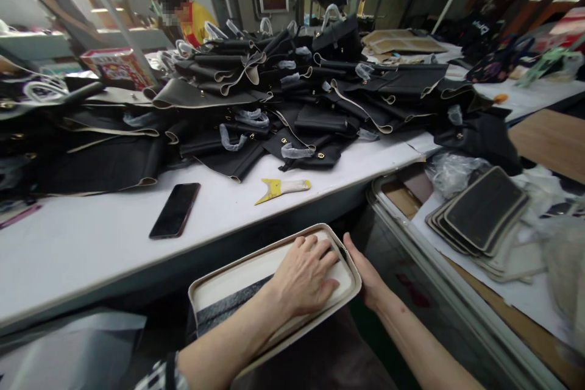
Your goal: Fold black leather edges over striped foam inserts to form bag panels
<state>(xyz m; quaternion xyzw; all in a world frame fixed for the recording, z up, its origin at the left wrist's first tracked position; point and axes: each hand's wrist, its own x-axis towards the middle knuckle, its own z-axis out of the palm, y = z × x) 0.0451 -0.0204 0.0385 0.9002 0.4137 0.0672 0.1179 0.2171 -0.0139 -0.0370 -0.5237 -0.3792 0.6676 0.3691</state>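
An unfinished black bag [228, 303] lies across my lap below the table edge, with a pale raised rim around a recessed cream panel. A dark strip runs over the panel's left part. My left hand [308, 274] lies on the panel inside the rim, fingers spread and slightly bent, pressing near the right end. Against the outside of that end is my right hand [365, 271], holding the bag at its corner; most of its fingers are hidden behind the rim. The rest of the bag's body drops out of sight.
A white table [114, 256] carries a black phone [175, 211], a yellow-and-white forked tool [282, 189] and a heap of black bag pieces [256, 103] with wrapped handles. Stacked dark panels [485, 210] lie right. A person in yellow [196, 18] works behind the heap.
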